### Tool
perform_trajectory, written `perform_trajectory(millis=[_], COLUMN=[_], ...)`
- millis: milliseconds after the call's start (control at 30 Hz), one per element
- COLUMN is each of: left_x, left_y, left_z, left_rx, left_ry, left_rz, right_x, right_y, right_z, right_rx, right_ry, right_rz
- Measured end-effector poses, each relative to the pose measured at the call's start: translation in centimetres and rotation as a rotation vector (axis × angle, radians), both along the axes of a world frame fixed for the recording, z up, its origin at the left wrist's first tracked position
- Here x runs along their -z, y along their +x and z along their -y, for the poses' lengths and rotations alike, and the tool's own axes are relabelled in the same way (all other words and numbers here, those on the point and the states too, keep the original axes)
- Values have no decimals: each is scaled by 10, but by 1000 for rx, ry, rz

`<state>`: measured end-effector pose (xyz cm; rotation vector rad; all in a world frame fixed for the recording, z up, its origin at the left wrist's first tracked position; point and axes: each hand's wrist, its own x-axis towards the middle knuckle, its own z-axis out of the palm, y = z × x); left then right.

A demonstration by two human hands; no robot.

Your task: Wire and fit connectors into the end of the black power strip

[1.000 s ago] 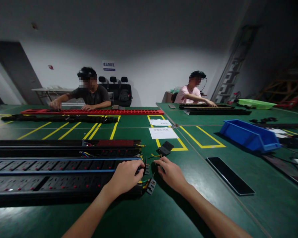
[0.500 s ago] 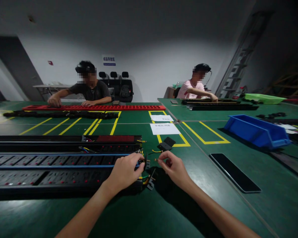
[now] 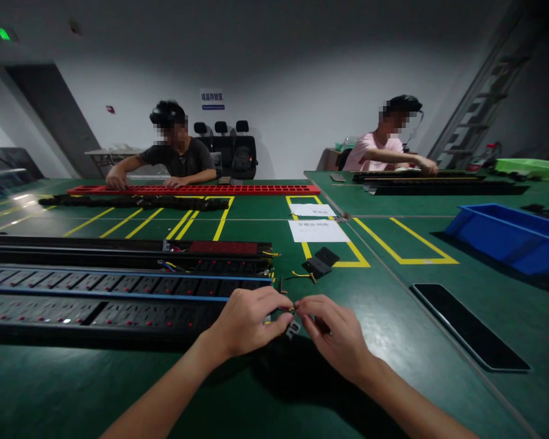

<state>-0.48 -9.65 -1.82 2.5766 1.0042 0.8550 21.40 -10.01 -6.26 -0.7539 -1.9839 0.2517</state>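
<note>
My left hand (image 3: 254,318) is closed at the fingertips, close to the right end of the socket strips. Meeting it tip to tip, my right hand (image 3: 336,332) pinches a small brass-coloured part (image 3: 292,309). The fingers hide most of that part, and what my left hand grips is hard to make out. Just below the fingertips shows a grey notched piece (image 3: 294,328). To the left lie long black power strips with sockets and red dots: a near strip (image 3: 132,320) and a blue-edged strip (image 3: 119,285). A yellow wire (image 3: 302,275) with a metal end lies just beyond my hands.
Black flat pieces (image 3: 321,262) and paper labels (image 3: 319,231) lie ahead. On the right are a phone (image 3: 469,326) and a blue bin (image 3: 507,241). Across the table, one person works at a red rack (image 3: 192,190), another at black profiles (image 3: 443,186).
My hands have come together, the left moving right, away from the strip ends. The black piece my left hand held is now mostly hidden. My view has turned slightly left.
</note>
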Motion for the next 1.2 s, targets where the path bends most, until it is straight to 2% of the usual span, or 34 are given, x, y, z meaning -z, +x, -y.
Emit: perform_trajectory(millis=[133,233,300,367,467,533,767,967,1200], left_x=[2,-3,-8,-12,-13,-12,-7,-9,-6], left_y=[-1,-3,-6,-11,-20,-24,-32,-32,-34], left_z=[-1,-4,-8,-15,-26,-33,-41,-41,-44], left_rx=[26,-40,-150,-250,-242,-234,-321,-326,-320], left_ry=[15,6,-86,-264,-527,-617,-787,-797,-815], left_rz=[24,112,194,295,437,507,774,923,1087], right_x=[1,0,-2,-3,-3,-3,-5,-2,0], right_y=[-2,-5,-8,-10,-9,-6,3,4,4], right_z=[2,3,2,-3,-13,-18,-24,-25,-26], right_rx=[-8,36,74,88,54,42,178,172,159], right_ry=[3,-96,-304,-583,-923,-1039,-919,-1036,-1037], right_rz=[-23,-156,-311,-507,-783,-904,-1145,-1136,-1096])
